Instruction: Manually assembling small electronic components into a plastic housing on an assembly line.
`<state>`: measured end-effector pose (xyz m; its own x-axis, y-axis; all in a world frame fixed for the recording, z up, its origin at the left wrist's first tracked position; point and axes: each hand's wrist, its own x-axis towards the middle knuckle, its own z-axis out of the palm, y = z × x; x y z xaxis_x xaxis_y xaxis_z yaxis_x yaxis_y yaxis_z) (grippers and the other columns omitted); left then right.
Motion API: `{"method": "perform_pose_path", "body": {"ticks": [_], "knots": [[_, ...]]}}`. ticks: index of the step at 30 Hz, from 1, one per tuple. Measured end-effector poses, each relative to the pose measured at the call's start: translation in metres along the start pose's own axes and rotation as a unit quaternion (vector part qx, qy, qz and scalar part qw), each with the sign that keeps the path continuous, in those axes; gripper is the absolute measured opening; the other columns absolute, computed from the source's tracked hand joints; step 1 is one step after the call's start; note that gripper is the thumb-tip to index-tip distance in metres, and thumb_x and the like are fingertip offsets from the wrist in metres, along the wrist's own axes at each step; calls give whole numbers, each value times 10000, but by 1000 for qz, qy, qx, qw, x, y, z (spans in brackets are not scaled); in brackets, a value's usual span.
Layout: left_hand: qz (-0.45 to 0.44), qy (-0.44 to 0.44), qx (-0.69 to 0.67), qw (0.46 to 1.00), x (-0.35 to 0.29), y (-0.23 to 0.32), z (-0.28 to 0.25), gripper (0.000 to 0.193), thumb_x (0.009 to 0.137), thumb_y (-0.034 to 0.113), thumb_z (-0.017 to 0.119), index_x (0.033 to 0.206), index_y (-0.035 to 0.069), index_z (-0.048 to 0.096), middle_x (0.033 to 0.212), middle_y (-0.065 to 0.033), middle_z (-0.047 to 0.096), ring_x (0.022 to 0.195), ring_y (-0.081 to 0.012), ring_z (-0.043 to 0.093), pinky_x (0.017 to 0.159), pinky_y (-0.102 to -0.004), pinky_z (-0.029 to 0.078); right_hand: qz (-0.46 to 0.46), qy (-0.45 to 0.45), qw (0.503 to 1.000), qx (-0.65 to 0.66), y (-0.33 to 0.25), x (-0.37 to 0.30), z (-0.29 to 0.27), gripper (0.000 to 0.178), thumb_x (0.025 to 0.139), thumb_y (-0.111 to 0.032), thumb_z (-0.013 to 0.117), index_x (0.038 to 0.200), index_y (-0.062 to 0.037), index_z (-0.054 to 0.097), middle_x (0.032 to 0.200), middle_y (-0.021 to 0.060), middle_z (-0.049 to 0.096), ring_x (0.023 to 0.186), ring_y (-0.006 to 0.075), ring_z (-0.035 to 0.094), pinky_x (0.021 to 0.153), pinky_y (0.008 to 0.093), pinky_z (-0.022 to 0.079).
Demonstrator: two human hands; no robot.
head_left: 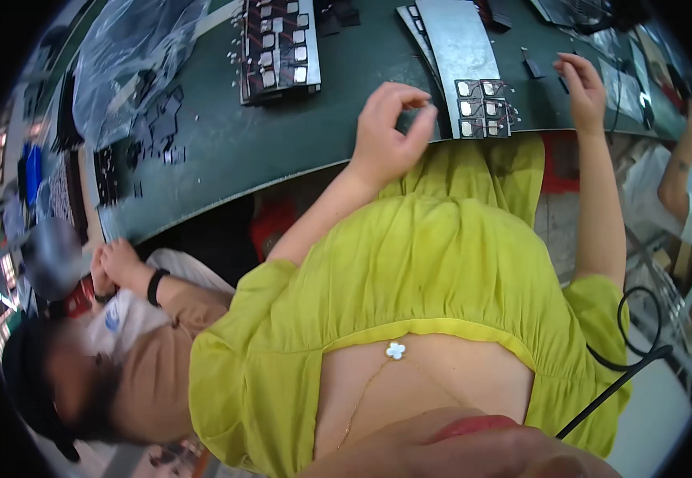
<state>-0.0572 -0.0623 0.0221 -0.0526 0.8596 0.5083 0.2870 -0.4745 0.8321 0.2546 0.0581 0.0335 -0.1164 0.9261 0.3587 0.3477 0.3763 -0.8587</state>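
My left hand hovers at the table's near edge, fingers curled and the thumb apart from them, with nothing visible between. Just right of it lies a long pale metal plate. Its near end bears two columns of small black square parts with silvery faces and thin dark and red wires. My right hand is raised over the table beyond that plate's right side. Its thumb and forefinger tips come close together; whatever they may hold is too small to make out. A small dark flat piece lies left of these fingertips.
A second plate full of similar wired parts stands farther left on the green table. Clear plastic bagging and loose black pieces lie at the left. A person sits at my left; another person's arm shows at far right.
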Motion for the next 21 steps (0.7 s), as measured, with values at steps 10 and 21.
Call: {"method": "perform_pose_path", "body": {"ticks": [10, 21], "knots": [[83, -136, 48, 986, 5, -1, 5, 457, 662, 215, 731, 1059, 64, 561, 1190, -93, 489, 1090, -260, 484, 916, -370, 398, 115, -42, 992, -10, 24, -11, -3, 279, 889, -57, 508, 1163, -14, 539, 960, 60, 581, 890, 112, 523, 825, 192, 390], [-14, -194, 76, 978, 4, 3, 7, 589, 673, 211, 737, 1193, 75, 499, 1297, -104, 427, 1213, -281, 408, 1004, -388, 354, 65, -15, 998, -16, 11, -34, 3, 245, 832, -9, 521, 1068, -16, 584, 875, 38, 583, 766, 103, 510, 720, 189, 405]]}}
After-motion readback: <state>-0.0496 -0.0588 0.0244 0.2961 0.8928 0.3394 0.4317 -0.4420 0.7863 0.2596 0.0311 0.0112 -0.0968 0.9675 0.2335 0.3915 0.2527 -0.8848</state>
